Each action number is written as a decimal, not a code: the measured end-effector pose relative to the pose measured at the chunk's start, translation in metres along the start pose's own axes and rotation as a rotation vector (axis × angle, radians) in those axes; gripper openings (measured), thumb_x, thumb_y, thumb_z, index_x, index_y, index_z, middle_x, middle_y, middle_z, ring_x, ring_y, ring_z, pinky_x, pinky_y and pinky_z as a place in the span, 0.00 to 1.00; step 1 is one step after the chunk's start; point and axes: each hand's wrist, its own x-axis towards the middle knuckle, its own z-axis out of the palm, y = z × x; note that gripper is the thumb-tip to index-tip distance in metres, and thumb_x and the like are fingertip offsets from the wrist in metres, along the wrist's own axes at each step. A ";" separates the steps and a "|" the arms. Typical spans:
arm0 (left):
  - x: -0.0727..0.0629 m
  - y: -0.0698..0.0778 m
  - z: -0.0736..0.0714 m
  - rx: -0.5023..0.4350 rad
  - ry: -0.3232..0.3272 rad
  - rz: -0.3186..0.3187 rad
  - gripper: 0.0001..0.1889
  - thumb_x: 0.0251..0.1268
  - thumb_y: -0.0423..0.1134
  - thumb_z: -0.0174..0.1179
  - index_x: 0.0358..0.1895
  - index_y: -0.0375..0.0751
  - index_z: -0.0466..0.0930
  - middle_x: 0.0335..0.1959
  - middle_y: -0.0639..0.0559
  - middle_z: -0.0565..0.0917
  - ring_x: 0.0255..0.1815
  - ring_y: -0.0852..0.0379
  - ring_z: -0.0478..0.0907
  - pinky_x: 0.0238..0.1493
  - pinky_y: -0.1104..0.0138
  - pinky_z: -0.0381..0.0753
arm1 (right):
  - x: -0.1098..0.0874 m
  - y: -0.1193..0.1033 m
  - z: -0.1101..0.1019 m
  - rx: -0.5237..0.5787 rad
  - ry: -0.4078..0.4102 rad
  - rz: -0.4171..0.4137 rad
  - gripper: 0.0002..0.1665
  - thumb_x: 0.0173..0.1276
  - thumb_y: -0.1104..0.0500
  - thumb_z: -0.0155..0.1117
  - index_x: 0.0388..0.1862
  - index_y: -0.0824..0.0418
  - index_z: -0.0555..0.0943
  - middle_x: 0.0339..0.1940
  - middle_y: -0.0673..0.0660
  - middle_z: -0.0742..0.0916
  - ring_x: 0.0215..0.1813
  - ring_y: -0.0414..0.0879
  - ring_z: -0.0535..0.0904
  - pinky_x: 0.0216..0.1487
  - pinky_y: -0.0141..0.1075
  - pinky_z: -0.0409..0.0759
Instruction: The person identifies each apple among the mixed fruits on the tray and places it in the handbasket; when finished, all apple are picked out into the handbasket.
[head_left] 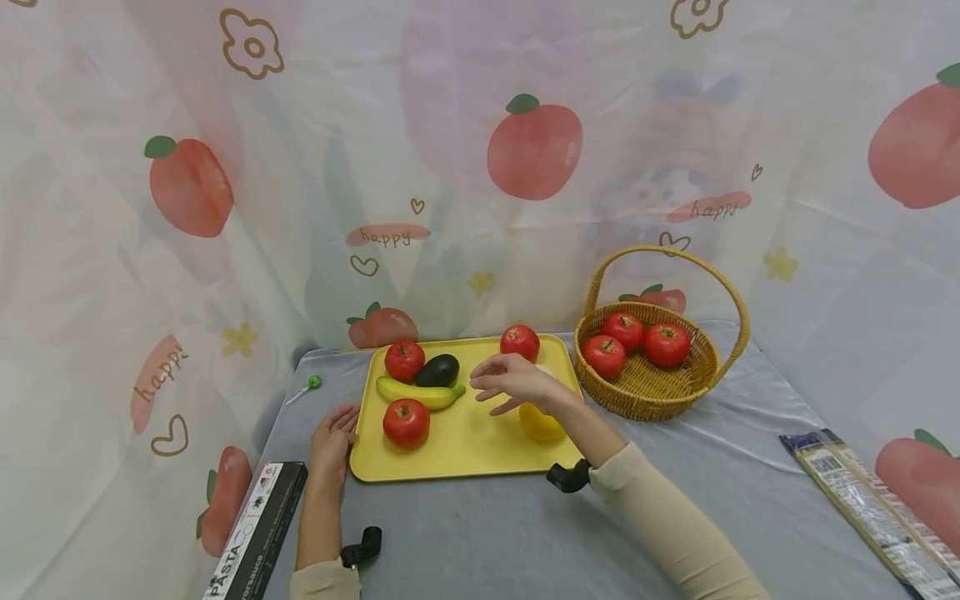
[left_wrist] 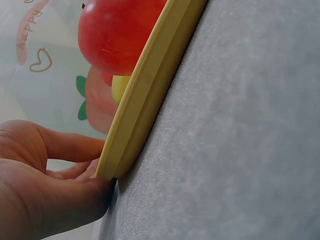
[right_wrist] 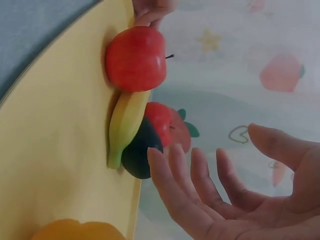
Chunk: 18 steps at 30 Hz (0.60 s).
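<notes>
A yellow tray lies on the table. On its left part are a red apple, a dark avocado-shaped fruit, a banana and a nearer red apple. My left hand holds the tray's left rim, thumb and fingers against the edge in the left wrist view. Above the tray's middle hovers my right hand, empty, fingers spread and slightly bent. Another apple sits behind it. Its wrist partly hides a rounded, lobed yellow item and a paler thing.
A wicker basket with a tall handle holds several red apples at the back right. A green lollipop lies left of the tray. Nearer are a black-and-white pasta box at left and a long clear-and-gold packet at right.
</notes>
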 end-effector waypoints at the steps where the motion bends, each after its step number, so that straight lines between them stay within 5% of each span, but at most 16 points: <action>1: 0.000 0.000 0.000 -0.001 -0.003 0.002 0.38 0.63 0.11 0.40 0.80 0.26 0.53 0.79 0.28 0.62 0.81 0.38 0.59 0.80 0.54 0.61 | 0.000 0.000 0.001 -0.009 0.003 -0.008 0.23 0.76 0.54 0.66 0.61 0.68 0.79 0.59 0.64 0.85 0.56 0.58 0.86 0.56 0.61 0.84; 18: 0.000 -0.001 0.001 0.001 -0.008 -0.004 0.39 0.64 0.11 0.40 0.81 0.27 0.53 0.79 0.28 0.61 0.81 0.38 0.59 0.80 0.53 0.61 | 0.011 0.009 0.024 0.075 -0.012 -0.066 0.23 0.78 0.54 0.64 0.63 0.68 0.78 0.58 0.63 0.86 0.59 0.60 0.85 0.58 0.62 0.83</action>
